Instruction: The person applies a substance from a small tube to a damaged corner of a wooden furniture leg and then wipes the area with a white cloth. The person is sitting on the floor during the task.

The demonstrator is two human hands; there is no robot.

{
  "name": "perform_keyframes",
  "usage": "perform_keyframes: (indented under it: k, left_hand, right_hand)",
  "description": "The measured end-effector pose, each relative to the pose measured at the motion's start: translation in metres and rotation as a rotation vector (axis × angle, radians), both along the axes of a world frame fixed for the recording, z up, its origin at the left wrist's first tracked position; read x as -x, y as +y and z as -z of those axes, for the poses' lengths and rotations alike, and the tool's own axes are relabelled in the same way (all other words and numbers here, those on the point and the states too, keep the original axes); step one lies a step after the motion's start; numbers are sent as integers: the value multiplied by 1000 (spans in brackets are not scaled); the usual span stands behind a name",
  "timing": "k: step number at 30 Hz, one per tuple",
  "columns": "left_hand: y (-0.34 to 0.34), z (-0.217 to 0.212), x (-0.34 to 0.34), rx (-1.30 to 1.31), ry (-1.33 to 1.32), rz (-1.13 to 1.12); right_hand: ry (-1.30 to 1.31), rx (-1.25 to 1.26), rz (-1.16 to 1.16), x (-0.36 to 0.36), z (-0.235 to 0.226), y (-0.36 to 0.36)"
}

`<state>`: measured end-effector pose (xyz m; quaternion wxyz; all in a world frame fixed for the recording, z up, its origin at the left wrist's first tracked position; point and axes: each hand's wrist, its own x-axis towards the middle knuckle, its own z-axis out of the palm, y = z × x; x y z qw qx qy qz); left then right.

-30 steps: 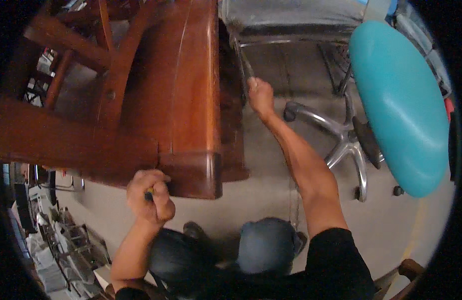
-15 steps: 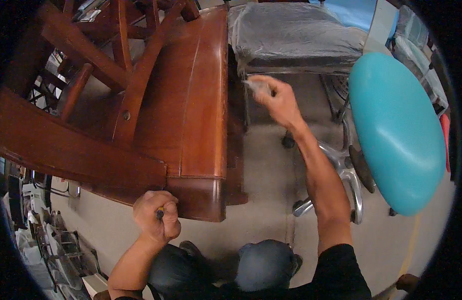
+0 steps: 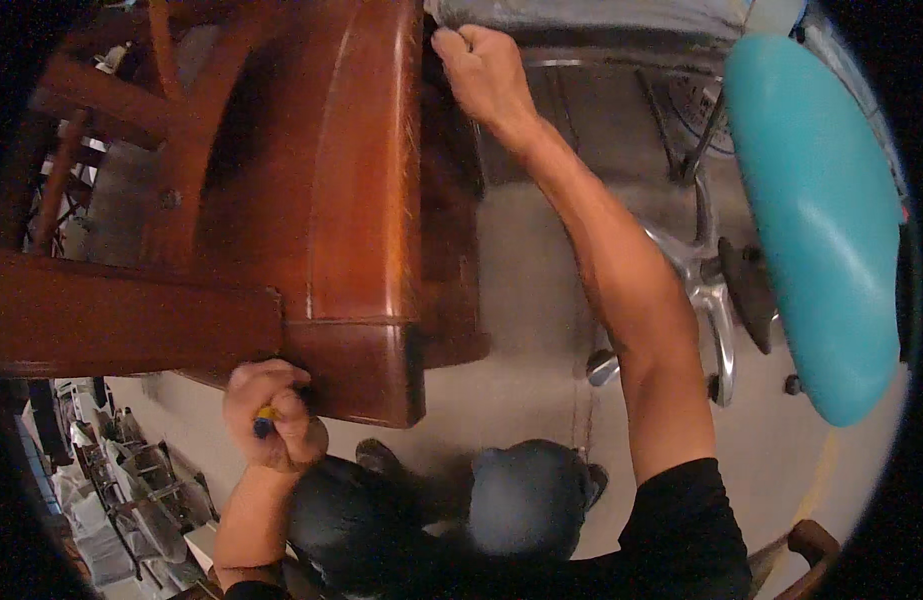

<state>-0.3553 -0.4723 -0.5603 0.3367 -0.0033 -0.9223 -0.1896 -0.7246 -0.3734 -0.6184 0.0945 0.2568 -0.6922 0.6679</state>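
L hand is fisted round a tool handle, yellow w/ a dark blue end; its working tip is hidden, so type unclear. Wooden furniture pc runs fwd from just above L hand, its long edge passing just left of R hand. R-hand fingers are curled; can't tell if they grip anything. Plastic-wrapped seat is just beyond R hand, teal seat well to its right. Progress: slats & panel look joined, tool's in hand, so work's prob. underway; what's finished or left, can't tell.
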Motion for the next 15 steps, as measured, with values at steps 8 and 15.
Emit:
perform_keyframes:
  k: [8,15]
  left_hand:
    - [2,-8,0,-14,-35,-14]
    - [-14,-10,-7,125,-46,82]
  right_hand:
    - [-38,254,258,-37,88,-8]
    - [253,109,293,-55,106,-15]
